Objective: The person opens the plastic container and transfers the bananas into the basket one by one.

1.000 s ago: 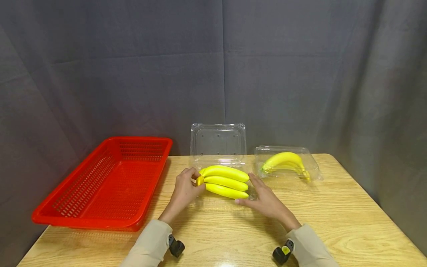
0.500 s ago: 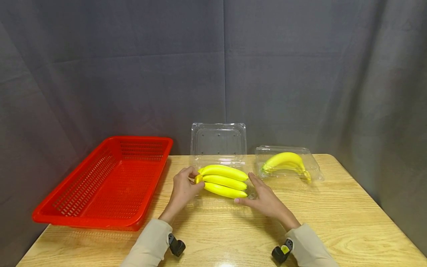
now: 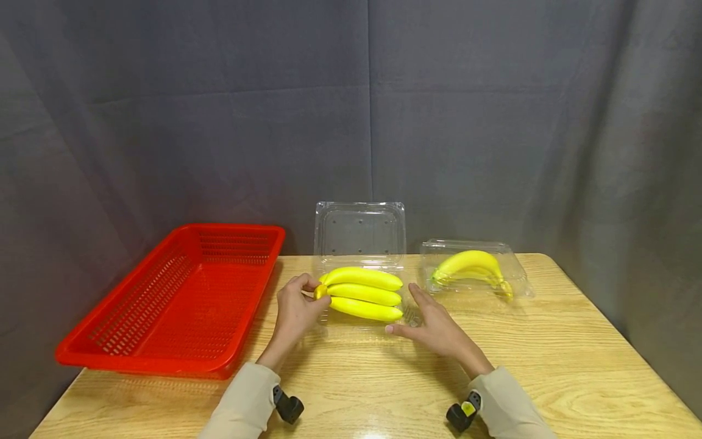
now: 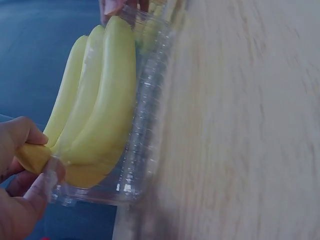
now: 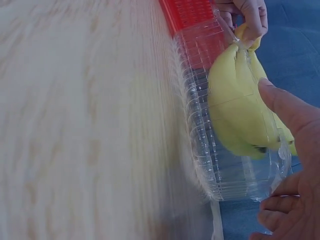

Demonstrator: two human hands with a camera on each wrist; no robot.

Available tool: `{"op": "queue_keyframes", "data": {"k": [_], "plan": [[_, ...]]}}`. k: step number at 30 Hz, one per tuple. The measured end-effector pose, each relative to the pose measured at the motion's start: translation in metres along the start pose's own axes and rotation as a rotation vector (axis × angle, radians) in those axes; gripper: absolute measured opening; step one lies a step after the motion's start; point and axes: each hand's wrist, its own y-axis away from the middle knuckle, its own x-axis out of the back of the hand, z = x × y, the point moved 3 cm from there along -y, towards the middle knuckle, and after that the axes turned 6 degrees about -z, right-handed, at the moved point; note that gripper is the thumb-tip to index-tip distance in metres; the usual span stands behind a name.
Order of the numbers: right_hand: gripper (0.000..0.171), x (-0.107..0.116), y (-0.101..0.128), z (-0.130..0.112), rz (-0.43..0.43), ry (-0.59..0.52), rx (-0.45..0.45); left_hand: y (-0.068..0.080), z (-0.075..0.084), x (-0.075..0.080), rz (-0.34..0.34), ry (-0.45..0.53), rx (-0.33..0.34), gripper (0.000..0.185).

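Our left hand (image 3: pixel 293 308) pinches the stem of the banana bunch (image 3: pixel 362 293), which sits in the open clear clamshell (image 3: pixel 359 235) at mid-table, while our right hand (image 3: pixel 436 326), fingers relaxed, steadies the tray's right edge.

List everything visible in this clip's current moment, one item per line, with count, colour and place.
banana bunch: one, yellow, in the open clear container at table centre, stem end pinched by the left hand
open clear container: one, transparent, lid standing up behind the bunch
second banana bunch: one, yellow, inside the closed clear container
closed clear container: one, transparent, right rear of the table
basket: one, red mesh, left side of the table
table: one, light wood
curtain: grey, backdrop
left hand: pinches the bunch's stem
right hand: fingers straight, at the open container's right end
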Motion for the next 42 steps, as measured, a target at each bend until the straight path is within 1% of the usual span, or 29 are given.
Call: {"op": "queue_keyframes", "data": {"k": [4, 7, 9, 13, 16, 20, 24, 30, 33, 38, 42], "plan": [[0.11, 0.001, -0.001, 0.001, -0.004, 0.01, -0.001, 0.001, 0.007, 0.004, 0.035, 0.018, 0.002, 0.012], [0.109, 0.001, -0.003, 0.001, -0.007, 0.019, 0.007, 0.002, 0.015, 0.008, 0.056, 0.032, -0.009, 0.012], [0.109, 0.001, -0.004, 0.002, -0.011, 0.022, 0.006, 0.003, 0.02, 0.012, 0.066, 0.032, -0.022, 0.013], [0.109, 0.002, -0.005, 0.001, -0.018, 0.015, 0.014, 0.004, 0.028, 0.021, 0.088, 0.032, -0.07, 0.013], [0.109, 0.002, -0.005, 0.001, -0.02, 0.016, 0.026, 0.005, 0.033, 0.026, 0.099, 0.044, -0.092, 0.013], [0.108, 0.002, -0.005, 0.001, -0.007, 0.032, 0.036, 0.007, 0.037, 0.031, 0.104, 0.062, -0.101, 0.013], [0.107, 0.002, -0.005, 0.001, 0.003, 0.047, 0.044, 0.008, 0.04, 0.036, 0.118, 0.06, -0.12, 0.014], [0.106, 0.001, -0.006, 0.001, -0.006, 0.068, 0.061, 0.01, 0.049, 0.046, 0.137, 0.047, -0.145, 0.015], [0.104, 0.001, -0.006, 0.002, -0.008, 0.073, 0.074, 0.01, 0.051, 0.05, 0.135, 0.033, -0.134, 0.014], [0.103, 0.001, -0.005, 0.002, -0.021, 0.086, 0.079, 0.014, 0.055, 0.06, 0.118, 0.011, -0.083, 0.015], [0.104, 0.001, -0.005, 0.002, -0.032, 0.09, 0.069, 0.017, 0.057, 0.069, 0.119, 0.006, -0.053, 0.015]]}}
